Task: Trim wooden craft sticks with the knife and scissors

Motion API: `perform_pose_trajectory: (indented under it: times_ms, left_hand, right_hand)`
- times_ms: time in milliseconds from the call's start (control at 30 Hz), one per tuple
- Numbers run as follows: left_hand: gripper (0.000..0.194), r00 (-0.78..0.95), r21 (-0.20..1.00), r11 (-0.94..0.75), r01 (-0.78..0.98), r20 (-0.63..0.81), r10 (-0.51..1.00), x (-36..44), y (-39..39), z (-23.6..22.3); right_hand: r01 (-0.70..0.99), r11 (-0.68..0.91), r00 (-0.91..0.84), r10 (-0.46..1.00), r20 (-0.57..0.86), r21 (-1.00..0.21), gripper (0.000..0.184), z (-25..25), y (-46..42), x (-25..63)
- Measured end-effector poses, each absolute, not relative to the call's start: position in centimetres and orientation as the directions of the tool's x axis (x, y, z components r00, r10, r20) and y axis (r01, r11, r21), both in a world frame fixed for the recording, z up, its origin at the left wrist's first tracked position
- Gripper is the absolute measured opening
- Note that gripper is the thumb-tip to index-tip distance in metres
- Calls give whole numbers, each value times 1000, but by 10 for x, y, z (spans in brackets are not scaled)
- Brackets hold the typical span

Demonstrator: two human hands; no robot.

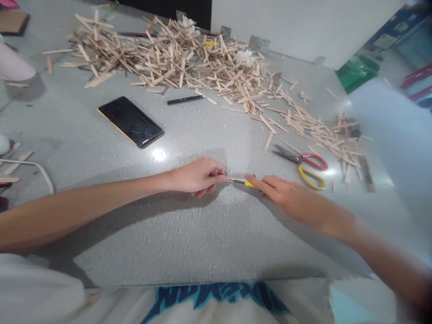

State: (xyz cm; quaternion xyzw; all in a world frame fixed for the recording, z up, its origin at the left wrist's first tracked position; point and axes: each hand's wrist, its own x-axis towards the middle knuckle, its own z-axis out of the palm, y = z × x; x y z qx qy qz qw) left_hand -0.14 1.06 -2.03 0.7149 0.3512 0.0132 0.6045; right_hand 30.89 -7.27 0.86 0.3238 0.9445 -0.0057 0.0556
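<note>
pinching a thin wood stick (232, 179), my left hand (204, 177) seems to keep it steady right by the yellow knife (249, 183) that my right hand (278, 191) wraps around, with scissors (299, 159) just past that hand, maybe for easy reach.

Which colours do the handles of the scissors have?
One red handle and one yellow handle; the head view shows them best.

Yellow cutter (249, 184) – blade bared, pointing left; thin pale wood strip (237, 179) – lying along blade.
</note>
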Motion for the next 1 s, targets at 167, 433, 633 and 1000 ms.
perform_pose_trajectory:
  times_ms: [167, 433, 633, 1000]
  left_hand:
    - [26, 803, 896, -13, 444, -391, 450, -4, 13, -18]
    - [30, 823, 889, -87, 450, -375, 426, -5, 17, -21]
    - [22, 823, 883, -140, 447, -345, 451, -4, 18, -22]
    - [29, 854, 865, -326, 382, -196, 481, -2, 15, -30]
  right_hand:
    - [593, 804, -792, 592, -149, 46, 77, 16, -66, 311]
    - [583, 810, -799, 586, -137, 62, 64, 16, -70, 313]
    - [588, 809, -800, 584, -140, 11, 61, 19, -69, 314]
    - [673, 728, -705, 685, -182, 132, 37, 7, -57, 297]
